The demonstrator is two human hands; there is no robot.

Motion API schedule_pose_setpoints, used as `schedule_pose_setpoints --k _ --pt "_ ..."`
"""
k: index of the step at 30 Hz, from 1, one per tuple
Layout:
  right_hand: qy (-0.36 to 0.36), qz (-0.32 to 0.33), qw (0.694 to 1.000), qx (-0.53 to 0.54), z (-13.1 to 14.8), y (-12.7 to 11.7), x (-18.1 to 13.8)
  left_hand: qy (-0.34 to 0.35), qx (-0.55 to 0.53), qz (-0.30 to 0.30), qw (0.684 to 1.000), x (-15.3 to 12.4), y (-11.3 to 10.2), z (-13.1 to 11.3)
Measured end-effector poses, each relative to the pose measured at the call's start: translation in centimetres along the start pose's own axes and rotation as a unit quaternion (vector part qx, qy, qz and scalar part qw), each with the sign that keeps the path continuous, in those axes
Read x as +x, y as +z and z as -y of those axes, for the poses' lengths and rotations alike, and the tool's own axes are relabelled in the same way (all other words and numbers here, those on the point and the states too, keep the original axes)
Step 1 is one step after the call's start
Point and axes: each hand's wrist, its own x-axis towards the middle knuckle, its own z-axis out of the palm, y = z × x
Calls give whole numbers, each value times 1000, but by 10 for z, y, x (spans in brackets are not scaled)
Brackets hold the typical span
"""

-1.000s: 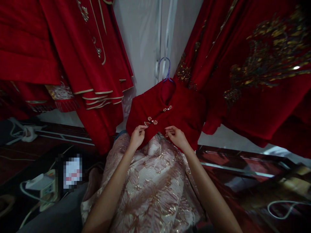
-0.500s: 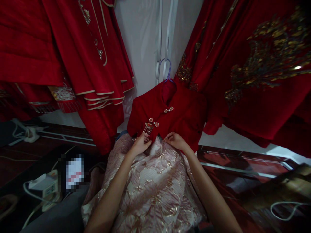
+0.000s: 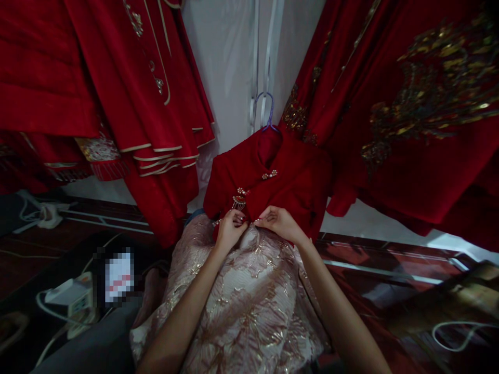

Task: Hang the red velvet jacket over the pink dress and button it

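A red jacket [image 3: 288, 176] with a stand collar hangs on a purple hanger [image 3: 270, 111], its lower part over my lap. Flower-shaped beaded fasteners [image 3: 270, 175] and a tasselled ornament [image 3: 239, 201] decorate its front. My left hand [image 3: 231, 228] is closed on the jacket's front edge, just below the tassels. Close beside it, my right hand [image 3: 278, 223] pinches the other edge at a small beaded fastener [image 3: 255, 222]. The fingertips of both hands nearly meet. Their exact grip is partly hidden. Under them, a pale pink and gold patterned cloth [image 3: 249, 301] covers my lap.
Red garments with pale piping [image 3: 156, 104] hang at the left, and red garments with gold embroidery [image 3: 421, 114] hang at the right. A power strip [image 3: 78, 306] with cables lies at the lower left, beside a pixelated screen [image 3: 119, 278]. Metal rails run near the floor.
My right hand has moved left with the beaded edge, closing the gap to my left hand. My left hand has shifted slightly right. The jacket's front edges are closer together.
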Motion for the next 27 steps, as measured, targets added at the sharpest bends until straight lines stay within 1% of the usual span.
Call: schedule_pose_setpoints --k 4,7,10,13,16,18,21,25,27 --pt "-6 -29 999 -17 -5 9 2 -12 16 -19 1000 2 -2 1" --pt "1 -52 998 -37 -6 11 3 -20 -5 -23 1000 3 -1 -1" --pt "20 -71 997 -22 -2 14 3 -32 -76 11 997 3 2 -4" --pt "47 -82 995 16 -3 19 3 -67 -150 56 985 2 3 -7" --pt "37 -95 994 28 -9 24 5 -112 -189 79 972 2 4 -8" --pt "25 -93 995 23 -15 25 6 -132 -196 78 969 2 4 -8" --pt "25 -77 997 7 -19 23 7 -151 -190 72 967 3 4 -9" --pt "19 -79 996 -29 -16 20 6 -182 -220 83 955 2 3 -11" --pt "16 -69 997 -43 -13 19 4 -196 -244 83 946 1 1 -12"
